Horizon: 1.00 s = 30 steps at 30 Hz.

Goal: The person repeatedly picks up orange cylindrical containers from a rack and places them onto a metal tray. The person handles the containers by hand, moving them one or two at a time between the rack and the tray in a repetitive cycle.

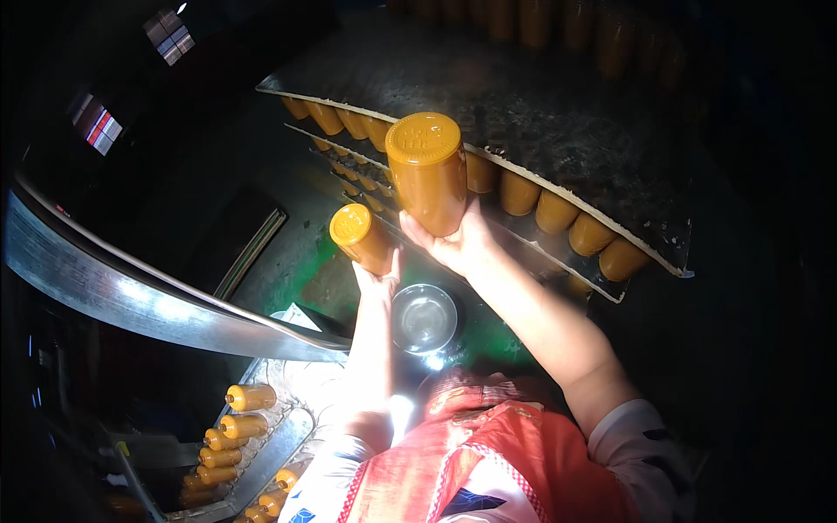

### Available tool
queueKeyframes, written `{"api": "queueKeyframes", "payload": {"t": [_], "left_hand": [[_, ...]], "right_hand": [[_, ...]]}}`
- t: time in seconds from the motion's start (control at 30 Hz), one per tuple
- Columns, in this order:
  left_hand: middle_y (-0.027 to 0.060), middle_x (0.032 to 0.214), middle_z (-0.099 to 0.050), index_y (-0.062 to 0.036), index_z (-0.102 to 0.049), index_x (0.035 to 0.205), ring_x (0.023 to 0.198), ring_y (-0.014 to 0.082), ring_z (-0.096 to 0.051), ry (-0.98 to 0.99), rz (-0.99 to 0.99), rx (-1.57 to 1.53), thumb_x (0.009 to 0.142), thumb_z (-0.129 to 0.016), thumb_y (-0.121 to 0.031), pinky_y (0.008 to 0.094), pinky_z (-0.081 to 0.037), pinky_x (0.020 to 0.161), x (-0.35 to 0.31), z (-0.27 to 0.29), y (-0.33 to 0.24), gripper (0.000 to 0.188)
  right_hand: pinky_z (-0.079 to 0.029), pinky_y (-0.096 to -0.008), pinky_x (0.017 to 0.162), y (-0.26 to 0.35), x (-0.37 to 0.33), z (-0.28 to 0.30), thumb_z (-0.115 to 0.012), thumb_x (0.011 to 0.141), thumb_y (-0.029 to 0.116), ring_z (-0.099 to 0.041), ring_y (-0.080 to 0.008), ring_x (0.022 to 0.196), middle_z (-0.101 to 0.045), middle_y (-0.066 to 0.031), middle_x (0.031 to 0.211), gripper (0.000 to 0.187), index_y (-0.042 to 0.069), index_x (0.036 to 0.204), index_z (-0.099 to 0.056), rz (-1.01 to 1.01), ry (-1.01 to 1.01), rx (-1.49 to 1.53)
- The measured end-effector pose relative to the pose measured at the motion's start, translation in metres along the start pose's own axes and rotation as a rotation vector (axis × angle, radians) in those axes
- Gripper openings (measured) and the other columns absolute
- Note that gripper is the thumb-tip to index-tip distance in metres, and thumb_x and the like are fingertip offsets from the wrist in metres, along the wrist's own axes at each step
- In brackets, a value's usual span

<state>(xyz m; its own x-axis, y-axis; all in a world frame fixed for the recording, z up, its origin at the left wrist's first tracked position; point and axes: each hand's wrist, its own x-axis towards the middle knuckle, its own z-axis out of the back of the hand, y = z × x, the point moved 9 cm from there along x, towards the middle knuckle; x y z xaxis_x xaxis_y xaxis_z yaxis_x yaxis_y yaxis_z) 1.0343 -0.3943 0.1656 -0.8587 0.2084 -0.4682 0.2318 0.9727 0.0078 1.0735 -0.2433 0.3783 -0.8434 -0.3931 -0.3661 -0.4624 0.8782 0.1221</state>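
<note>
My right hand (462, 241) is closed around the lower end of a large orange-yellow bottle (429, 179), its round embossed base facing up. Lower and to the left, my left hand (380, 277) grips a second orange-yellow bottle (362, 240), also base up and tilted. The necks of both are hidden by my hands and by the bottles themselves. Beyond them stands a layered stack of dark boards (523, 113) with similar bottles (520, 192) between the layers. In the view, the right-hand bottle overlaps the top board's near edge; whether it touches cannot be told.
A curved metal band (157, 301) sweeps across the left. Below it, several orange-yellow bottles (251, 397) lie in a row along machinery (288, 436). A clear round bowl-like container (425, 320) sits below my hands. More bottles (536, 22) stand at the back of the top board.
</note>
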Motion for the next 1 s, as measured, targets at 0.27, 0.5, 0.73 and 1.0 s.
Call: {"api": "queueKeyframes", "payload": {"t": [0.27,0.5,0.73,1.0], "left_hand": [[0.0164,0.131,-0.060,-0.0113,-0.057,0.133,0.114,0.0385,-0.063,0.234,0.098,-0.108,0.096,-0.047,-0.060,0.0453,-0.065,0.073,-0.007,-0.019,-0.001,0.063],[0.0169,0.132,-0.061,-0.0102,-0.056,0.135,0.115,0.0364,-0.064,0.009,-0.060,-0.070,0.100,-0.042,-0.054,0.0397,-0.065,0.074,-0.009,-0.005,0.000,0.058],[0.0063,0.118,-0.066,-0.0116,-0.060,0.123,0.104,0.0318,-0.065,0.248,0.098,-0.025,0.097,-0.050,-0.051,0.0469,-0.060,0.082,-0.084,0.016,0.043,0.048],[0.0130,0.109,-0.065,-0.0053,-0.061,0.111,0.095,0.0260,-0.065,0.279,-0.231,0.204,0.098,-0.053,-0.035,0.0409,-0.056,0.086,-0.287,0.149,0.038,0.033]], "right_hand": [[-0.061,-0.0418,0.085,-0.043,0.058,0.056,-0.043,0.095,0.069,-0.053,-0.0383,0.110,-0.054,-0.0167,0.125,0.070,0.011,0.133,-0.054,-0.081,0.014,0.169],[-0.062,-0.0439,0.084,-0.050,0.028,0.057,-0.046,0.098,0.059,-0.055,-0.0390,0.111,-0.055,-0.0190,0.123,0.064,0.006,0.134,-0.051,-0.115,0.083,0.206],[-0.062,-0.0564,0.079,-0.063,-0.044,0.074,-0.052,0.094,0.058,-0.051,-0.0465,0.115,-0.046,-0.0261,0.129,0.068,0.007,0.138,-0.042,-0.367,0.263,0.448],[-0.057,-0.0573,0.088,-0.083,-0.148,0.233,-0.056,0.095,0.030,-0.045,-0.0378,0.128,-0.040,-0.0172,0.145,0.046,0.010,0.136,-0.050,-0.538,0.188,0.440]]}}
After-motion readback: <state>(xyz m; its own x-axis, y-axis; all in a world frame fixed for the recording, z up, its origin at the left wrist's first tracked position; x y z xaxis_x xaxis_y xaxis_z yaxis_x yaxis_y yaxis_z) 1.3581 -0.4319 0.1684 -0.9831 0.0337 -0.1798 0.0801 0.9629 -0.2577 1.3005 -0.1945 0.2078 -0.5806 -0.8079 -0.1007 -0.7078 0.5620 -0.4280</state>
